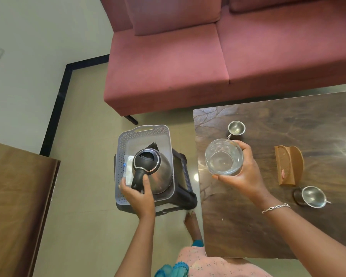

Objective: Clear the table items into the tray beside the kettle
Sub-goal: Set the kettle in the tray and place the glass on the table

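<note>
Landmark: tray (126,136), grey, on a dark stool (185,193). Left hand (137,193) over the tray's near end, fingers wrapped on the black handle of the kettle (153,168), which sits inside the tray. Right of the tray, right hand (246,172) grips a clear glass (224,156) above the table (278,226). Further right: 2 steel cups (236,128) (313,196) and a wooden holder (288,164) on the table.

A pink sofa (208,56) stands against a pale wall (28,37), its dark leg (132,119) on a beige tiled floor (84,136) edged by black skirting (56,108). A brown wooden cabinet (16,196) fills the lower left corner of the room.
</note>
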### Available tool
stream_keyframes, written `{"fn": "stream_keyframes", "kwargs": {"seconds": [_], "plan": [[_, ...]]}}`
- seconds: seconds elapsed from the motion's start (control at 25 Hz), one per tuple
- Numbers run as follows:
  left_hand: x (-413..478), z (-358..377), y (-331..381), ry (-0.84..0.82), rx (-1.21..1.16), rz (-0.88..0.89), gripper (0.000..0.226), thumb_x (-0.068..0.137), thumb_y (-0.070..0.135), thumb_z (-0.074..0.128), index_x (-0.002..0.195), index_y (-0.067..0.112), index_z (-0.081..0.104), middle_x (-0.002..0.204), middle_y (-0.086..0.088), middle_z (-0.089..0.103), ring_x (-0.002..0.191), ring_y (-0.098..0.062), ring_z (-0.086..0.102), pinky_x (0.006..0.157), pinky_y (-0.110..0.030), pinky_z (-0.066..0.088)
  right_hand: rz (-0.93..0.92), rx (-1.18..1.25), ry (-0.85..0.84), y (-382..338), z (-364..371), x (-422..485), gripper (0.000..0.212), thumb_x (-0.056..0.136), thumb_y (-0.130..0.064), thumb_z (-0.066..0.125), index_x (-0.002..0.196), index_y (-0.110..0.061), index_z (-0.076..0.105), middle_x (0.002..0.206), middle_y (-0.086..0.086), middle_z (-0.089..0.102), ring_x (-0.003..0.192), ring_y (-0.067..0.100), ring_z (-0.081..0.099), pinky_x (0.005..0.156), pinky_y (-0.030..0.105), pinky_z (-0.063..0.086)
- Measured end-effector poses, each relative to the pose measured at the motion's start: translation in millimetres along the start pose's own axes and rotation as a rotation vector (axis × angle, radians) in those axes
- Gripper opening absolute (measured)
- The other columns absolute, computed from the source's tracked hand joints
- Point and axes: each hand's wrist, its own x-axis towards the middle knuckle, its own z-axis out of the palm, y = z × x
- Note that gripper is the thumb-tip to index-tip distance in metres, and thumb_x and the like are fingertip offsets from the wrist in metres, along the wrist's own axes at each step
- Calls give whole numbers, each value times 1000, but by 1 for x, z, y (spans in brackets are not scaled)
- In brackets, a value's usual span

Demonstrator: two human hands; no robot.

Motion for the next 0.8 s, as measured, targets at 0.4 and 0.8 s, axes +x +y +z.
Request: {"fn": "stream_keyframes", "kwargs": {"seconds": [0.4, 0.8], "plan": [[-97, 86, 117, -1173, -216, -462, 38, 89, 44, 50, 120, 23, 52, 135, 1, 49, 134, -19, 36, 116, -41, 23, 28, 21, 72, 9, -50, -23, 89, 48, -29, 89, 117, -43, 35, 116, -24, 52, 106, -10, 53, 86, 1, 39], [-143, 121, 107, -1231, -216, -610, 59, 77, 31, 64, 126, 0, 51, 117, -13, 61, 109, -25, 56, 105, -42, 39, 130, 63, 80, 36, -97, -49, 93, 48, -30, 90, 124, -27, 37, 114, -25, 55, 107, -6, 55, 89, 9, 43]]}}
